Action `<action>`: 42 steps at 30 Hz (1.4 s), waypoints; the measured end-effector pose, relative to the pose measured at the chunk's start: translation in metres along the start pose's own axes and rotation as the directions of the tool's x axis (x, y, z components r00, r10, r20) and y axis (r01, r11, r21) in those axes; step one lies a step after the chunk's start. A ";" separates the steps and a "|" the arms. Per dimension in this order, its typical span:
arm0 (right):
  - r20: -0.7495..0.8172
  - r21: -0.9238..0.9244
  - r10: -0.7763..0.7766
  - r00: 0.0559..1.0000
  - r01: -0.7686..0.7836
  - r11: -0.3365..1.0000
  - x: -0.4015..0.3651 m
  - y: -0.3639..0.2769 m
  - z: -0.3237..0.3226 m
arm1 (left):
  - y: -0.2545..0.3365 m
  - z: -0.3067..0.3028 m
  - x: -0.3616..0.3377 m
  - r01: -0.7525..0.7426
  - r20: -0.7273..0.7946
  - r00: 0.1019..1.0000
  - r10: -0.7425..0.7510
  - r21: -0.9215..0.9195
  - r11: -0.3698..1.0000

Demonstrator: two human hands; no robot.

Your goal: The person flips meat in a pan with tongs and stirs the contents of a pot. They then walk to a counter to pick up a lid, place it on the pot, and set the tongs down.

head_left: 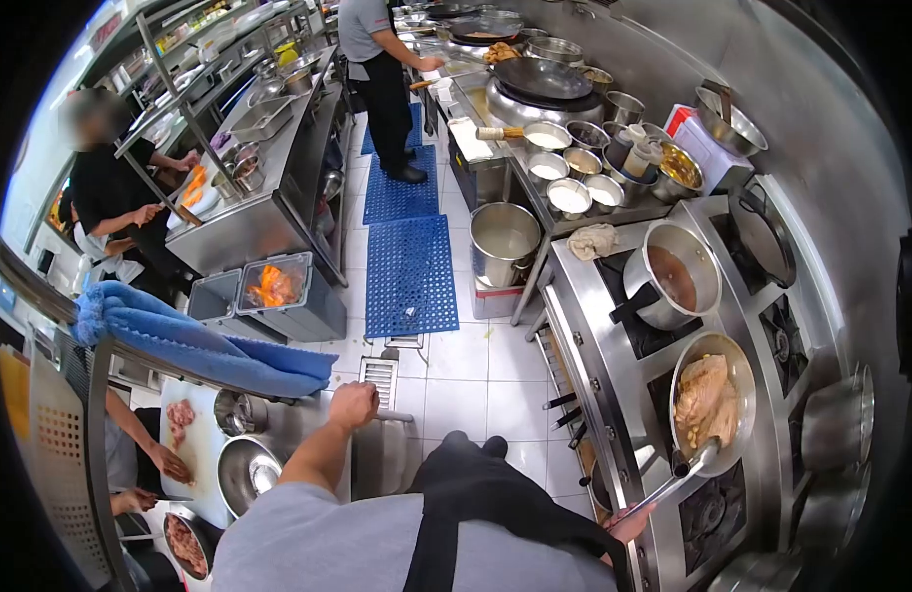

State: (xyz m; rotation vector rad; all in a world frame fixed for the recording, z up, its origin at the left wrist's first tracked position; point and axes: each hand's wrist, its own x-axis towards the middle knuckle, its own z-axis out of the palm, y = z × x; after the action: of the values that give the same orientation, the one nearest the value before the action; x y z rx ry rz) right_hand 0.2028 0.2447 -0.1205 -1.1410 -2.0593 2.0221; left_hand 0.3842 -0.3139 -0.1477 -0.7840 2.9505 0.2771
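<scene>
My right hand (628, 523) is closed around the long metal handle of a cooking utensil (678, 481). The utensil's head reaches over the rim of a pan (744, 370) on the stove, against a large pale piece of meat (702, 390) that looks like poultry. Smaller pale bits lie beside the meat. On my other side, my left hand (355, 405) is curled into a fist at the end of the steel counter, close to a metal bar (397, 417). Nothing shows in that fist. Behind the pan stands a pot of brownish liquid (673, 276).
Blue mats (412, 276) line the tiled aisle, where a person (382, 84) stands by the woks. Grey bins (293, 296) and a blue towel (209, 345) are at left. Another person's hand (170, 462) is at a cutting board (207, 449). Bowls of white contents (569, 197) stand beyond the stove.
</scene>
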 end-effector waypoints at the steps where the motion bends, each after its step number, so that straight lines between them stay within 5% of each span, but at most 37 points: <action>1: -0.009 -0.007 -0.045 0.999 0.045 0.999 -0.001 -0.001 -0.002 | 0.001 0.000 0.001 -0.003 -0.005 1.000 0.003 -0.003 1.000; 4: -0.116 0.137 -0.165 0.979 0.180 0.974 0.013 0.009 0.000 | 0.000 0.004 -0.001 0.011 -0.011 1.000 -0.011 -0.015 1.000; 6: 0.039 0.035 -0.006 0.999 0.005 0.999 0.016 0.005 0.002 | 0.000 0.000 0.000 0.009 -0.009 1.000 -0.009 -0.019 1.000; 9: -0.091 0.154 -0.056 0.994 0.069 0.986 0.011 -0.004 0.009 | 0.003 0.004 0.001 0.019 -0.018 1.000 -0.019 -0.004 1.000; 12: -0.024 0.027 0.036 0.999 -0.035 0.999 0.018 -0.003 0.004 | -0.003 -0.005 -0.005 0.014 0.014 1.000 -0.015 0.032 0.999; 16: -0.008 0.057 -0.066 0.998 0.066 0.996 0.018 -0.007 -0.001 | 0.001 0.003 0.000 0.028 -0.009 1.000 -0.028 0.035 0.999; 18: 0.053 0.035 -0.034 0.998 0.032 0.999 0.019 -0.005 0.000 | 0.001 0.001 0.001 0.028 0.002 1.000 -0.028 0.052 0.998; 20: -0.071 0.020 -0.016 0.997 0.018 1.000 0.027 -0.002 0.002 | 0.004 0.001 0.002 0.046 0.012 0.999 -0.046 0.040 0.998; 24: 0.033 0.018 0.019 0.999 -0.019 1.000 0.013 -0.010 0.003 | -0.001 -0.001 -0.003 0.022 -0.001 1.000 -0.022 0.052 0.998; 28: -0.074 0.168 -0.179 0.981 0.189 0.968 0.010 -0.006 0.008 | 0.003 0.000 -0.001 0.027 -0.003 1.000 -0.027 0.043 0.999; 32: -0.028 0.023 -0.057 0.998 0.057 0.998 0.019 -0.007 0.006 | 0.002 0.001 -0.003 0.034 -0.001 0.999 -0.034 -0.003 0.999; 37: 0.025 -0.020 -0.095 0.995 0.095 0.995 0.019 -0.004 0.000 | -0.004 0.003 -0.003 -0.001 -0.016 1.000 0.001 0.010 1.000; 40: -0.056 0.159 -0.137 0.989 0.145 0.977 0.011 -0.004 0.004 | 0.002 0.005 -0.001 0.008 -0.033 0.999 -0.008 -0.021 1.000; 42: -0.012 0.104 -0.083 0.996 0.084 0.991 0.009 -0.004 0.009 | -0.004 0.002 -0.001 0.004 -0.033 0.999 -0.004 -0.024 1.000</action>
State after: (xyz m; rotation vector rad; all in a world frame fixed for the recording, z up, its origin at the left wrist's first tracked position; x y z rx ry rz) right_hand 0.1898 0.2417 -0.1222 -1.0261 -1.9380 2.0557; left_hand 0.3873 -0.3165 -0.1506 -0.8050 2.9817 0.3022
